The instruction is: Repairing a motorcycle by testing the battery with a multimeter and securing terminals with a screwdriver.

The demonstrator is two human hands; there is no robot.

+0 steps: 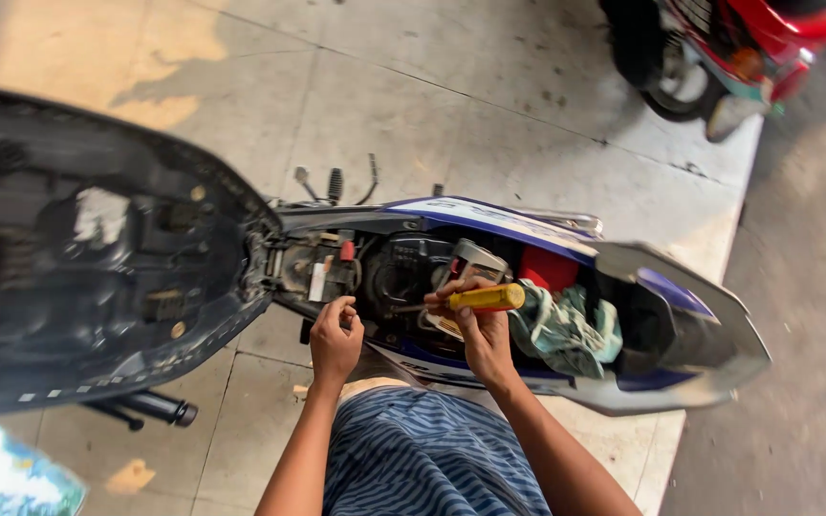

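A blue and white scooter [663,336] stands in front of me with its black seat [78,258] lifted open to the left, underside showing. My right hand [478,330] is shut on a screwdriver with a yellow handle [488,298], its shaft pointing left into the dark under-seat compartment [403,277]. My left hand [336,336] rests at the near rim of that compartment, fingers curled; I cannot tell whether anything is in it. A crumpled green cloth [566,330] and something red [549,268] lie in the compartment to the right of my right hand.
Pale concrete floor slabs [489,124] lie all around. A red scooter [738,48] is parked at the top right. A footpeg [150,409] sticks out below the seat. My striped blue clothing [423,459] fills the bottom centre.
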